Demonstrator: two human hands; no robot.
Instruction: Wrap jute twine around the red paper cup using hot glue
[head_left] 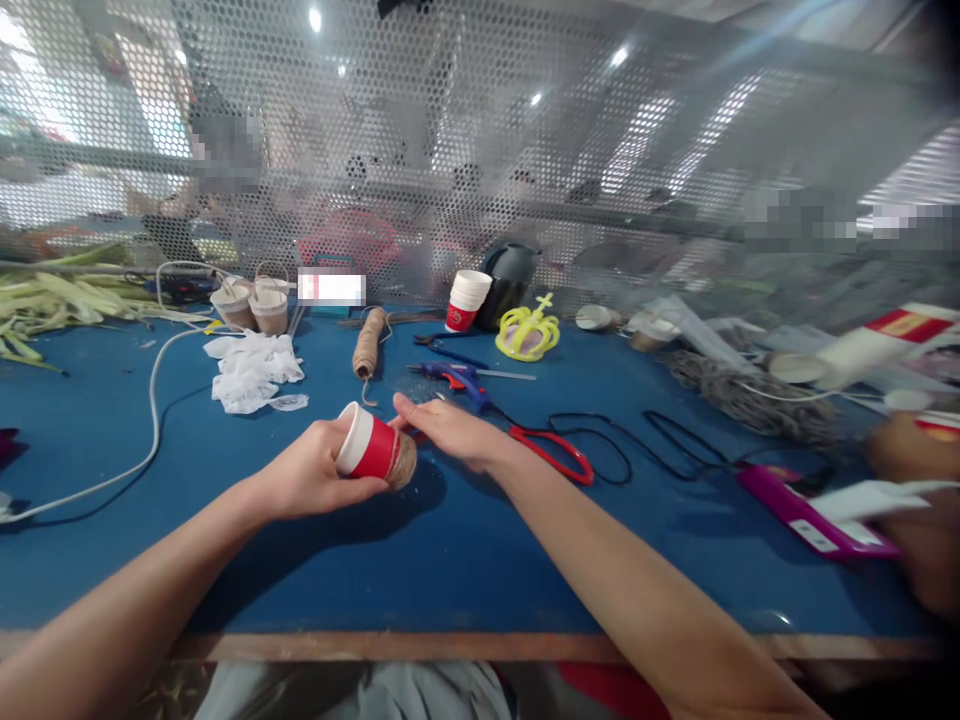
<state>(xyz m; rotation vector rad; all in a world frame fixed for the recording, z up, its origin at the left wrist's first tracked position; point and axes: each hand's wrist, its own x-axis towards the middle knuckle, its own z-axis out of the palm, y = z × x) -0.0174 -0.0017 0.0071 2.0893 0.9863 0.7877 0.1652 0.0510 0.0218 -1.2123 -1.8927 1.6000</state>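
My left hand [319, 468] is closed around a red-and-white paper cup [371, 447], tipped on its side with its white mouth toward the left. Brown twine [403, 462] is wound around the cup's base end. At that end is my right hand [450, 430], its fingers stretched toward the twine; the fingertips are partly hidden, and whether they touch it I cannot tell. Behind the cup lies a spool of twine [367, 345], with a loose strand trailing toward me. A blue glue gun [457, 380] rests on the table beyond my right hand.
Red-handled scissors [559, 460] and a black cord lie right of my right hand. Stacked paper cups [469, 298], a dark kettle [510, 280] and a yellow crown-shaped piece [527, 333] stand at the back. Crumpled white material [255, 370] lies left, a purple box [814, 515] right.
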